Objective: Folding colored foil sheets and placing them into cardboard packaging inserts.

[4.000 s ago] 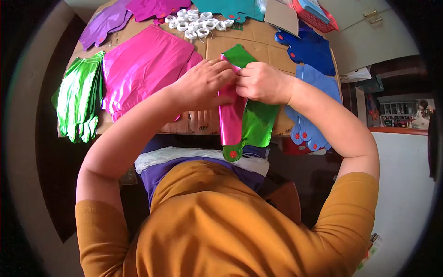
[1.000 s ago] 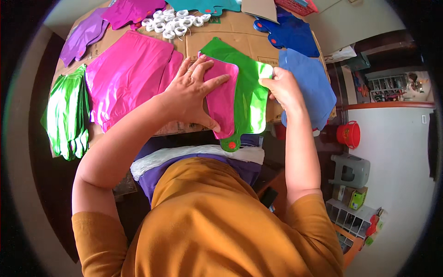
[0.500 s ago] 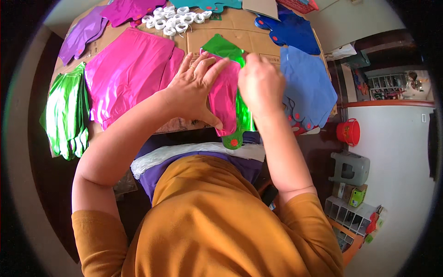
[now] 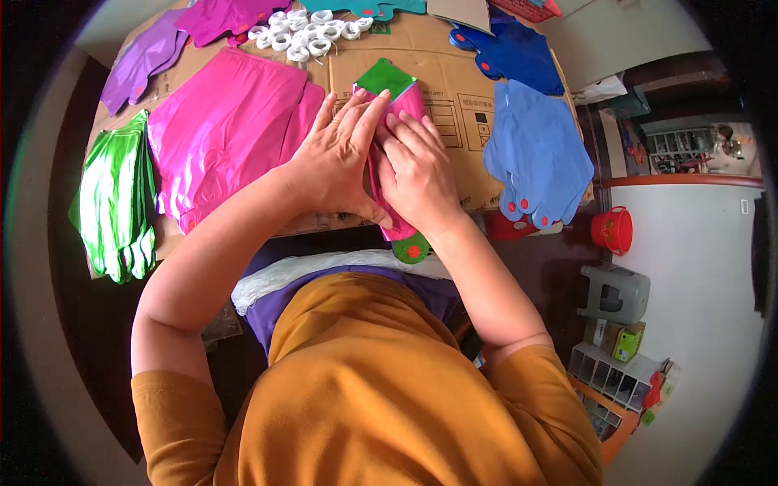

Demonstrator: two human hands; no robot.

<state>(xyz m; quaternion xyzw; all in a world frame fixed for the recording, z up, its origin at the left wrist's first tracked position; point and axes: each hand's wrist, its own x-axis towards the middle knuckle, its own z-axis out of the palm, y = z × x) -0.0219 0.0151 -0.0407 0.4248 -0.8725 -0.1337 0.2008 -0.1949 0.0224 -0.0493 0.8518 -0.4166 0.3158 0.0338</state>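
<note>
A narrow pink foil piece (image 4: 412, 100) lies at the middle of the table's near edge. Green foil (image 4: 383, 76) shows past its far end, and a rounded green tab with a red dot (image 4: 412, 249) hangs out at its near end. My left hand (image 4: 340, 150) rests on the pink foil, fingers spread and thumb stretched toward the near end. Right beside it, my right hand (image 4: 417, 170) lies flat on the foil with its fingers extended. Both hands cover most of the foil's middle.
Cardboard (image 4: 446, 77) covers the table. On the left lie pink foil sheets (image 4: 231, 130) and green foil pieces (image 4: 121, 194); on the right, light blue ones (image 4: 541, 154) and dark blue ones (image 4: 519, 57). White rolls (image 4: 300, 36) sit at the back. A red bucket (image 4: 612, 231) stands beyond the right side.
My right hand has moved left from the foil's right edge and opened flat on it. The green strip along that edge no longer shows. My left hand has stayed put.
</note>
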